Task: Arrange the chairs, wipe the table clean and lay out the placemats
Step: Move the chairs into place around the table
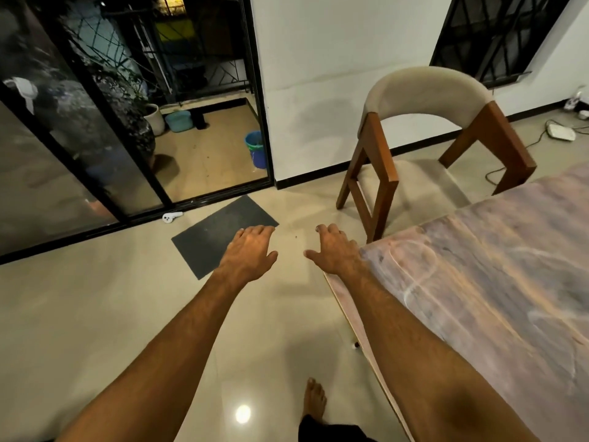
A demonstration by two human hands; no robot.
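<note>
A pinkish marbled table (497, 282) fills the right side, with its corner near the middle of the view. A wooden chair (424, 100) with a curved beige backrest stands at the table's far end, its seat partly under the tabletop. My left hand (248, 250) hovers palm down over the floor, fingers apart, holding nothing. My right hand (334, 250) is stretched out beside it, just left of the table's corner, also with fingers spread and holding nothing. Both hands are apart from the chair. No placemats or cloth are in view.
A dark grey doormat (207, 237) lies on the glossy beige floor before a black-framed sliding glass door (95, 154). A small white device (172, 216) lies by the door track. A white box with cables (561, 132) sits by the far wall. My bare foot (314, 400) is below.
</note>
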